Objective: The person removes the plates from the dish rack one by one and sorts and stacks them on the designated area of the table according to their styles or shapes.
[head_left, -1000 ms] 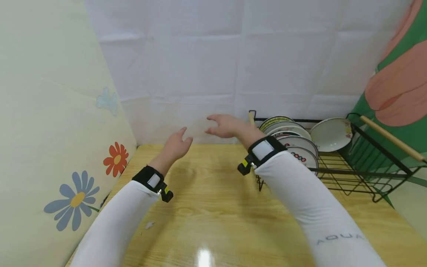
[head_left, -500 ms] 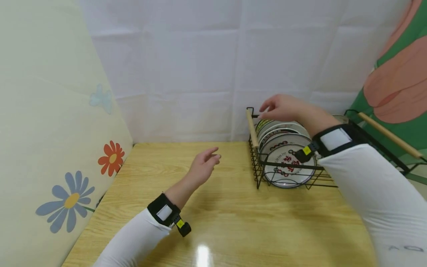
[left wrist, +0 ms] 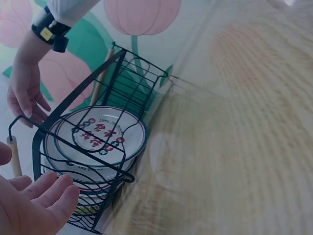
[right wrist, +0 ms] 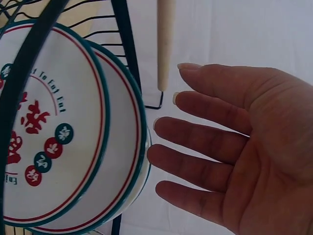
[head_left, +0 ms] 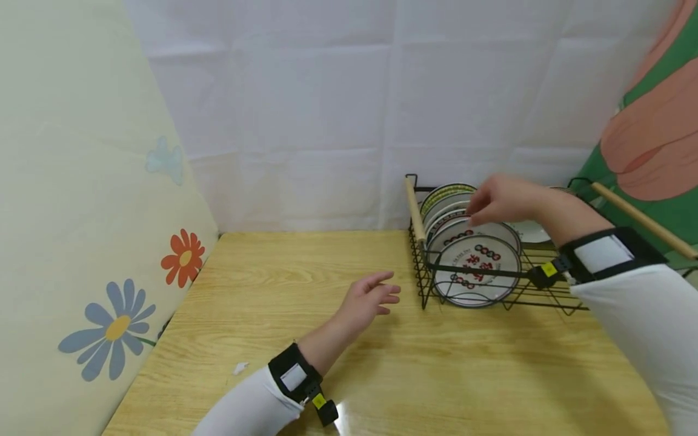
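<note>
A black wire dish rack with wooden handles holds several plates on edge at its left end. Frontmost is a white plate with red characters and a dark rim. Over the tops of the plates hovers my right hand, its fingers relaxed and pointing down. In the right wrist view that hand's fingers extend beside the plate rims, holding nothing. My left hand hovers over the table left of the rack, palm up with loose fingers, as the left wrist view shows.
The rack stands on a wood-grain table against a white cloth backdrop. A white bowl or dish sits further right in the rack. A small white scrap lies on the table at left.
My right hand has moved right from left of the rack to above the plates, lowering over the last half second. My left hand has moved right and nearer, toward the rack's front left corner.
</note>
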Action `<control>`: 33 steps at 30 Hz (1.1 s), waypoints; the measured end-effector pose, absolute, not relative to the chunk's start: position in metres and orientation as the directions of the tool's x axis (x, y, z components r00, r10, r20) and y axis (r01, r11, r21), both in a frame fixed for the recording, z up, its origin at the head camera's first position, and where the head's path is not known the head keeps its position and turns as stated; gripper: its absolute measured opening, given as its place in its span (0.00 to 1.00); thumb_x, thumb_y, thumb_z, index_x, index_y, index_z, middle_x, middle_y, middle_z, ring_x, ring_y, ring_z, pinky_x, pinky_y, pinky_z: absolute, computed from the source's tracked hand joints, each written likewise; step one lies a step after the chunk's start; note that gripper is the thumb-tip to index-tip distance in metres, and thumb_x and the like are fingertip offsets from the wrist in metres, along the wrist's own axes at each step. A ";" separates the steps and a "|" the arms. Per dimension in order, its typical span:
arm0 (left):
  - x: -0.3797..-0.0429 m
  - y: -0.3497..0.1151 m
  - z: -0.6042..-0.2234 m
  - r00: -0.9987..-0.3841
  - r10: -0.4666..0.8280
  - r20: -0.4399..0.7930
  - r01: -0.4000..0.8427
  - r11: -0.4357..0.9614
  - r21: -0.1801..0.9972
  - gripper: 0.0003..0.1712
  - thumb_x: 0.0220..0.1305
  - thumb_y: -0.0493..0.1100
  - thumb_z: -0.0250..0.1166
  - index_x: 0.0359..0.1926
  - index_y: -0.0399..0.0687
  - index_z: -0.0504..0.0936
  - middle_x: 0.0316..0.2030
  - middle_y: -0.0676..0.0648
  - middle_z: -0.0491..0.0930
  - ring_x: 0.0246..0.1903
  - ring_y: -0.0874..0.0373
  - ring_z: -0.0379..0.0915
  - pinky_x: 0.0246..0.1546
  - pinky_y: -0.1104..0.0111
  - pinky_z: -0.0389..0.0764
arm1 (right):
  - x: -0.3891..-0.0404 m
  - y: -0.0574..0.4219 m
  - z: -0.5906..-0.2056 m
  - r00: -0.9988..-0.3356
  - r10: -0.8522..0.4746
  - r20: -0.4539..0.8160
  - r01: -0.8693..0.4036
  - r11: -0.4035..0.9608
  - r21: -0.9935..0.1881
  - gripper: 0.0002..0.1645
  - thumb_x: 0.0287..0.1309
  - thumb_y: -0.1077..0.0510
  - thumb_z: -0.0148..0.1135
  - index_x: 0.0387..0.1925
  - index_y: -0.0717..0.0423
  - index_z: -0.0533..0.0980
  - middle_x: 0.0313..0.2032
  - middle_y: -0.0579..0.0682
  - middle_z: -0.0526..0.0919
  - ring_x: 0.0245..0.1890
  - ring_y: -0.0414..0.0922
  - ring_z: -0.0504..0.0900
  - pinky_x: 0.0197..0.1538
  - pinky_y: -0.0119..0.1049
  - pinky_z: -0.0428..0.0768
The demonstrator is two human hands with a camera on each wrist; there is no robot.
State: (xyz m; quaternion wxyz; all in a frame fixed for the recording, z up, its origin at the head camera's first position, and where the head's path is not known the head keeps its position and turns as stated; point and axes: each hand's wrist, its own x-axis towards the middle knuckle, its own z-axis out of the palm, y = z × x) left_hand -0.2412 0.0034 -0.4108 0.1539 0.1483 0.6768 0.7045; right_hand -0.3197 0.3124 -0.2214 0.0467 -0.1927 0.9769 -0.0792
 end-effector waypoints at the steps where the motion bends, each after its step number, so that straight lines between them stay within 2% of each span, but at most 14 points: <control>1: -0.240 0.004 -0.412 -0.908 0.418 0.002 -0.011 -0.028 1.000 0.26 0.79 0.47 0.53 0.73 0.48 0.71 0.61 0.39 0.83 0.58 0.44 0.82 0.58 0.50 0.83 | -0.318 0.313 -0.224 -0.919 -0.388 -0.068 -0.373 0.912 -0.171 0.22 0.60 0.50 0.71 0.51 0.60 0.84 0.44 0.53 0.90 0.44 0.50 0.87 0.49 0.54 0.85; 8: -0.237 0.004 -0.419 -0.911 0.413 0.000 -0.016 -0.037 0.999 0.26 0.78 0.47 0.53 0.72 0.47 0.72 0.60 0.39 0.83 0.57 0.43 0.82 0.59 0.47 0.82 | -0.317 0.312 -0.239 -0.910 -0.397 -0.121 -0.378 0.913 -0.150 0.22 0.61 0.55 0.69 0.53 0.65 0.82 0.47 0.58 0.88 0.46 0.54 0.86 0.51 0.55 0.85; 15: -0.237 0.001 -0.422 -0.912 0.410 0.001 -0.025 -0.058 0.998 0.25 0.78 0.46 0.54 0.72 0.48 0.72 0.60 0.37 0.83 0.56 0.45 0.83 0.59 0.47 0.82 | -0.321 0.315 -0.256 -0.913 -0.394 -0.105 -0.384 0.917 -0.107 0.17 0.58 0.60 0.66 0.49 0.62 0.84 0.42 0.53 0.88 0.42 0.50 0.86 0.46 0.51 0.86; 21: -0.238 -0.004 -0.422 -0.917 0.398 0.012 -0.014 -0.062 0.998 0.26 0.78 0.46 0.53 0.72 0.46 0.71 0.61 0.36 0.82 0.56 0.44 0.83 0.59 0.47 0.82 | -0.326 0.319 -0.274 -0.907 -0.407 -0.107 -0.396 0.912 -0.106 0.17 0.60 0.61 0.65 0.50 0.64 0.83 0.43 0.56 0.88 0.42 0.52 0.87 0.49 0.55 0.85; 27: -0.240 -0.008 -0.421 -0.925 0.379 0.014 -0.021 -0.089 0.996 0.26 0.77 0.45 0.54 0.72 0.46 0.71 0.60 0.36 0.83 0.57 0.40 0.82 0.57 0.48 0.83 | -0.330 0.324 -0.285 -0.888 -0.454 -0.065 -0.448 0.889 -0.089 0.12 0.60 0.64 0.65 0.44 0.63 0.86 0.38 0.53 0.89 0.37 0.47 0.85 0.45 0.53 0.86; 33: -0.239 -0.008 -0.417 -0.923 0.386 0.013 -0.024 -0.091 0.996 0.26 0.78 0.44 0.53 0.72 0.45 0.71 0.60 0.36 0.83 0.57 0.41 0.83 0.57 0.49 0.84 | -0.330 0.330 -0.289 -0.883 -0.466 -0.057 -0.462 0.884 -0.067 0.08 0.61 0.63 0.66 0.40 0.61 0.87 0.34 0.50 0.88 0.33 0.44 0.83 0.41 0.49 0.85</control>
